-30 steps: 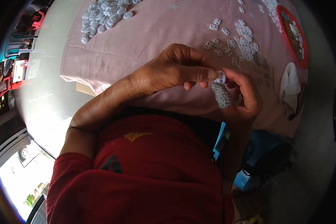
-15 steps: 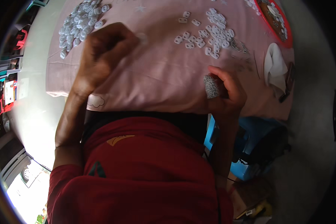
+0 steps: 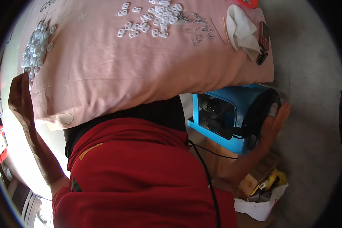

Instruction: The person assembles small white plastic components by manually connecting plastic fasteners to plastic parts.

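Moved left hand (image 3: 20, 95) to shiny white bits (image 3: 37, 45) left of blue machine (image 3: 248, 99), can't tell grip; stretched right fingers (image 3: 284, 111) open beside it, pins (image 3: 207, 30) beyond.

- Setting: apparently a home room serving as a small hand-assembly workshop; whether anyone lives here cannot be told.
- Domestic signs: the desk (image 3: 91, 64) wears a pink cloth (image 3: 140, 76) printed with stars and a cloud; a keypad mobile phone (image 3: 264, 36) lies at its edge.
- Workshop signs: a pile of whitish plastic pieces (image 3: 36, 47), a scatter of white two-hole pieces (image 3: 164, 19) and loose metal pins (image 3: 184, 17); a blue machine housing (image 3: 252, 93) beside the desk.
- Surroundings: plain grey floor (image 3: 311, 114); a stuffed white carrier bag (image 3: 256, 209); a bright opening at lower left, showing a vehicle wheel (image 3: 43, 213).
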{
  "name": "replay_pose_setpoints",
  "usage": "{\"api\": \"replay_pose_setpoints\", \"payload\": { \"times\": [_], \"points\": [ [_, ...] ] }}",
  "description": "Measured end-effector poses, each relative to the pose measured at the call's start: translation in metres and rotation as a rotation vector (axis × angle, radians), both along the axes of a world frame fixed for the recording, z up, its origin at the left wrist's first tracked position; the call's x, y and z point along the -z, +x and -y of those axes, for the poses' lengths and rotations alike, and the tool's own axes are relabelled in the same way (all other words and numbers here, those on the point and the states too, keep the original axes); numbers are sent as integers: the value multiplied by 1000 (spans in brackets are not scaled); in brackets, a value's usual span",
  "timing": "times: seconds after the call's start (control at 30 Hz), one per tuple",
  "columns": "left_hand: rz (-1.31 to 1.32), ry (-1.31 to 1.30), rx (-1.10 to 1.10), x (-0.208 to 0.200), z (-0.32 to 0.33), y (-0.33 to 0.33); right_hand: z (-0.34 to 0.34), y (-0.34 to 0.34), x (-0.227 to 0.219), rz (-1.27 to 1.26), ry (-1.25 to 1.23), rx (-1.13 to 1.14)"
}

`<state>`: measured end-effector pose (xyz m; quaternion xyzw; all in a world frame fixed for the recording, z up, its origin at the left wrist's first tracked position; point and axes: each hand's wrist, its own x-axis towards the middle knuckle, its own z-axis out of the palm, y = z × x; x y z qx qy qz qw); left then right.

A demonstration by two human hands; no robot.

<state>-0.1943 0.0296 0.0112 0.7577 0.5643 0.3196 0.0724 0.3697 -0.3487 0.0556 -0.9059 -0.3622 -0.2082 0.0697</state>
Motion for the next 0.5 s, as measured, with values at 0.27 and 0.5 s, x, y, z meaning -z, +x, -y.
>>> {"api": "replay_pose_setpoints", "payload": {
  "times": [0.27,0.5],
  "points": [
    [-81,49,-165,11,-17,-51,32,48,0,-736,300,186],
    [-159,0,-255,15,-24,-80,29,64,6,-992,416,340]
  ]
}}
